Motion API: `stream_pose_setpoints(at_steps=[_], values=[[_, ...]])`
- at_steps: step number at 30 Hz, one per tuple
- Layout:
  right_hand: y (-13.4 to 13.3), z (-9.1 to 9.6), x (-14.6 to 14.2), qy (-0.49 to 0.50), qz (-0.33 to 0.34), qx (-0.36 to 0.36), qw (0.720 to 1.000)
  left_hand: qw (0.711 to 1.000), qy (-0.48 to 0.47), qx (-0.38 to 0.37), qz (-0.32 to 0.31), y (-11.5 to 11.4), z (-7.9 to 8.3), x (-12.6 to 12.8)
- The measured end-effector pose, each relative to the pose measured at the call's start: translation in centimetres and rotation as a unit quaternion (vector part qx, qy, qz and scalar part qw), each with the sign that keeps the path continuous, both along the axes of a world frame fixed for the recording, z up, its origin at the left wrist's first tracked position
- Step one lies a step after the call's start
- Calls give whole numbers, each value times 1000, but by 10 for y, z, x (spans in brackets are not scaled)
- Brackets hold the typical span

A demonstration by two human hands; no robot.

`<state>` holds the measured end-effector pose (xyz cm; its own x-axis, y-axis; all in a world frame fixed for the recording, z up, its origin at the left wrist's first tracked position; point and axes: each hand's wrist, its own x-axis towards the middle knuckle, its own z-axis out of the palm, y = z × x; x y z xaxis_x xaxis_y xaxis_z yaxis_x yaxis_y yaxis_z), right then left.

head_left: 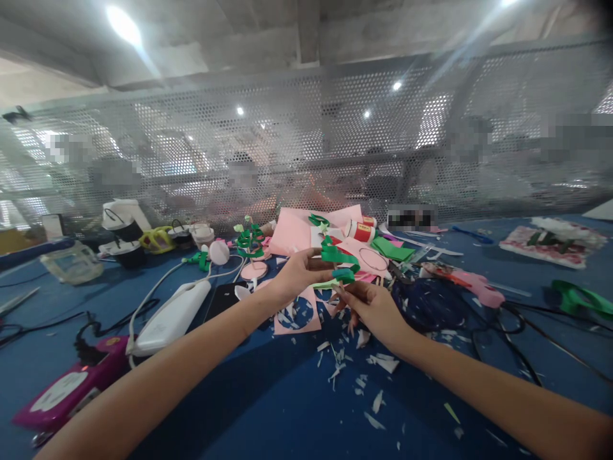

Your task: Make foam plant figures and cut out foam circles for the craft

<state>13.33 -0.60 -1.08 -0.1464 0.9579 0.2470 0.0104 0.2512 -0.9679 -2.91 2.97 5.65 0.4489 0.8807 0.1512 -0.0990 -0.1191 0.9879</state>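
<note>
My left hand (297, 273) is closed round the stem of a small craft piece of curled green paper strips (341, 259), held just above the blue table (268, 409). Just right of it, my right hand (372, 305) pinches the lower end of the same green paper piece with its fingertips. Below the hands lies a pink sheet with round cut-outs (297, 314). White paper scraps (378, 364) are scattered on the table in front of my right wrist.
A finished green paper plant on a pink disc (251, 250) stands behind my left hand. Pink sheets (306, 230), a glue bottle (360, 230) and green paper (391, 249) lie beyond. A white power bank (170, 317), a magenta device (67, 390) and cables sit left. A perforated metal screen (306, 147) backs the table.
</note>
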Motion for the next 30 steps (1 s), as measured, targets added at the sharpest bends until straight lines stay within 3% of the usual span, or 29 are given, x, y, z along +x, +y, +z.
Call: stream_pose_setpoints(at_steps=[4,11,15,20,26,30], values=[[0,-1,1,-6,2,-5,1000,1000,12,-2,5,-1,-2,2],[1,-2,0,0,2,-24,1000,996,-33,-22,85,3,-7,3],[2,-3,-2,-3,13,-30,999,996,-12,2,84,0,-12,6],[-2,1,-3,-31,18,-32,999,991,-3,32,132,-4,-21,12],[-3,2,-2,-27,38,-19,999,989,-36,46,135,-2,-25,11],[0,-2,-2,4,49,-8,999,997,-39,34,53,-3,-15,5]])
